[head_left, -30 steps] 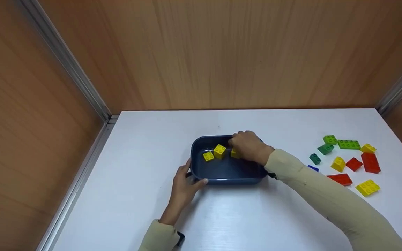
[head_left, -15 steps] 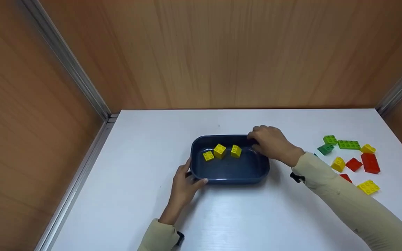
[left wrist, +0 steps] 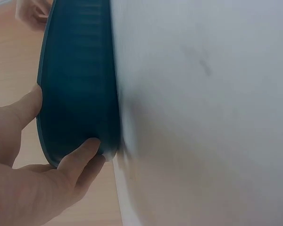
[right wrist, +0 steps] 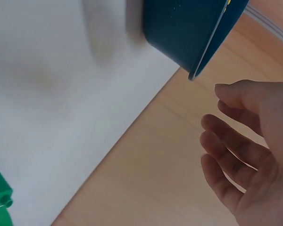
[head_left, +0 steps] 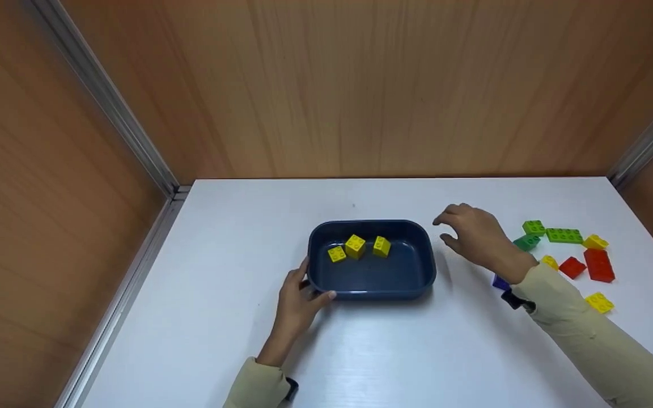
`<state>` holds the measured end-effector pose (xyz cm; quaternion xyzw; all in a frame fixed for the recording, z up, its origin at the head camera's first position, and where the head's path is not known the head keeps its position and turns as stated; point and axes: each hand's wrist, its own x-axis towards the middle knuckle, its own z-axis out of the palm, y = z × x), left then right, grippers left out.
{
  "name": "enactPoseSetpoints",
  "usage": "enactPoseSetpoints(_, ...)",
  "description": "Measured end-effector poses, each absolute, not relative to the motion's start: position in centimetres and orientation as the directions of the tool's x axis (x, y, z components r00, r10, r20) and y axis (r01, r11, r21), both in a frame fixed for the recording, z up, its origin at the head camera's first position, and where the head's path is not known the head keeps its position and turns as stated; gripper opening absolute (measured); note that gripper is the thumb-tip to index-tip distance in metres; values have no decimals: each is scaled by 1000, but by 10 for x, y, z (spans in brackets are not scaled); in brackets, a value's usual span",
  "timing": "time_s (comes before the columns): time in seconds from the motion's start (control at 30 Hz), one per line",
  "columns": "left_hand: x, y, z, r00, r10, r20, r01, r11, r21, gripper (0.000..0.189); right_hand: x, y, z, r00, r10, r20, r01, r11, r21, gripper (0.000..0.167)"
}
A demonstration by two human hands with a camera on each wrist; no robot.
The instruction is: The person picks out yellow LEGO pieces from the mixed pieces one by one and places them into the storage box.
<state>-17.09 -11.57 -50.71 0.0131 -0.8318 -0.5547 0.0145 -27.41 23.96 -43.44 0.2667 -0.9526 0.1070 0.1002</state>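
A dark blue rectangular tray (head_left: 372,286) sits on the white table with three yellow toy bricks (head_left: 355,247) inside, near its back left. My left hand (head_left: 293,309) holds the tray's front left corner, thumb along the front and fingers at the left side. In the left wrist view the fingertips (left wrist: 90,146) press the tray wall (left wrist: 78,89). Right of the tray, my right hand (head_left: 476,235) is in the air with fingers loosely bent and nothing between them. The right wrist view shows this hand (right wrist: 254,146) apart from the tray's rim.
Loose bricks lie at the right of the table: green (head_left: 564,236), red (head_left: 600,265), yellow (head_left: 600,302) and blue (head_left: 500,283). My right forearm (head_left: 598,334) passes over some of them. Wooden panels (head_left: 360,90) stand behind and at both sides of the table (head_left: 202,294).
My right hand has come out of the tray and moved right, towards the loose bricks, uncovering the third yellow brick in the tray. My left hand has stayed at the tray's corner.
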Motion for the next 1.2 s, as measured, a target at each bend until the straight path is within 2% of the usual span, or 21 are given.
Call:
enactPoseSetpoints(0.17,-170,-116,-508,-999,-34,7,-7,372,928,91,-267,253,-438,-857,-446,256,-496,850,-177,27)
enactPoseSetpoints(0.43,-170,-117,-510,-999,-31,8,-4,377,926,91,-255,276,-444,-857,-429,286,-489,851,-189,26)
enactPoseSetpoints(0.8,-169,-117,-509,-999,-39,7,-8,381,924,89,-241,306,-451,-904,-349,245,-402,890,-213,30)
enactPoseSetpoints(1.2,-170,-117,-508,-999,-45,14,-5,386,923,90,-221,339,-460,-900,-302,316,-378,900,-217,35)
